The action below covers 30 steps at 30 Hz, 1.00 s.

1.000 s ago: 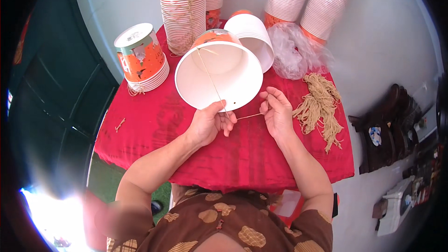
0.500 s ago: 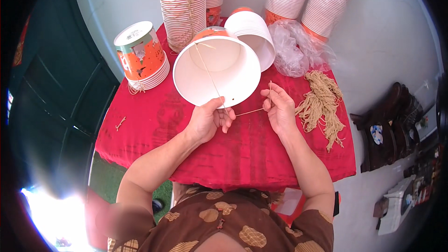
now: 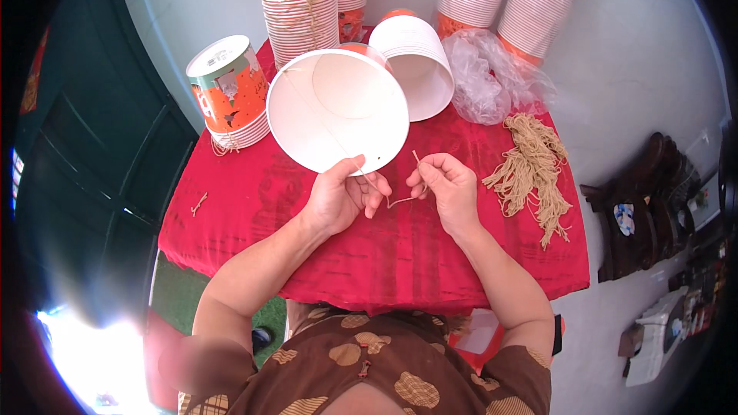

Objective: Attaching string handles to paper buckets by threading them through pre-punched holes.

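My left hand (image 3: pixel 336 201) holds a white-lined paper bucket (image 3: pixel 307 119) by its near rim, thumb inside and fingers below. The bucket is tilted with its mouth toward me, and a small dark hole shows near the rim beside my thumb. A tan string (image 3: pixel 315 119) crosses the mouth from the far left rim to my left thumb. Past the fingers it sags in a short loop over to my right hand (image 3: pixel 452 190). There, thumb and fingertips are pinched on the string, whose free end sticks up. My right hand is apart from the bucket.
On the red tablecloth (image 3: pixel 231 223), an upside-down orange bucket stack (image 3: pixel 228 92) stands left. Tall stacks (image 3: pixel 300 23) rise behind. A second white bucket (image 3: pixel 419 69) lies tipped beside crumpled clear plastic (image 3: pixel 480 77). A bundle of tan strings (image 3: pixel 530 173) lies right, a string scrap (image 3: pixel 199 204) left.
The bucket has shifted left and turned a little. My right hand has moved left and slightly down, closer to my left hand, and the taut string between them has slackened.
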### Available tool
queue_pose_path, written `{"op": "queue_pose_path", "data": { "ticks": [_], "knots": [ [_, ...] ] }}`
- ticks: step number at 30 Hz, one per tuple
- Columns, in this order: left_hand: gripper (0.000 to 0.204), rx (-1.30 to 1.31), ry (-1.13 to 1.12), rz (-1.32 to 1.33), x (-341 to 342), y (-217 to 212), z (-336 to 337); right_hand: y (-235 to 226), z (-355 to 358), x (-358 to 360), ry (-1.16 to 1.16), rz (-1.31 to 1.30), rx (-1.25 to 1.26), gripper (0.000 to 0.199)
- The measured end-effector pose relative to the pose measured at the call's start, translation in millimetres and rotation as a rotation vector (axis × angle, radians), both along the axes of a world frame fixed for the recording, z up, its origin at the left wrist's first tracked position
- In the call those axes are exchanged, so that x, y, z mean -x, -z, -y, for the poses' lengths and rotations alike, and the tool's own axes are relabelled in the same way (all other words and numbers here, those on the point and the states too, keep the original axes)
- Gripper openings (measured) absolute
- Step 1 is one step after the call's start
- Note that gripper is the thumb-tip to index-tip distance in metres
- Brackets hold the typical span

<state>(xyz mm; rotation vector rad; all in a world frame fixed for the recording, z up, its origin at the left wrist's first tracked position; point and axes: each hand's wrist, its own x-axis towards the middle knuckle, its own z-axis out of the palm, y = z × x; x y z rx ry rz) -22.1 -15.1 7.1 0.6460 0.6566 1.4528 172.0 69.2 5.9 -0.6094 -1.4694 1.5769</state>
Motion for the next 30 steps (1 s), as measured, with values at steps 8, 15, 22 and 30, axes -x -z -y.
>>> {"op": "queue_pose_path", "data": {
  "ticks": [8, 15, 22, 30],
  "knots": [
    [0.068, -0.013, 0.242, 0.173, 0.7, -0.6, 0.2, 3.5, 15.5, 6.9, 0.164, -0.031, -0.616, 0.008],
    [0.072, -0.048, 0.299, 0.165, -2.3, 1.9, 1.3, -5.1, 25.7, 6.6, 0.151, -0.05, -0.87, 0.013],
    [0.072, 0.093, 0.254, 0.135, -7.5, -2.9, 3.3, -6.4, 31.1, 5.1, 0.104, -0.038, -0.814, 0.013],
    [0.071, 0.112, 0.255, 0.108, -6.1, -0.3, 4.0, -7.4, 33.1, 8.8, 0.148, -0.051, -0.841, 0.016]
  ]
}}
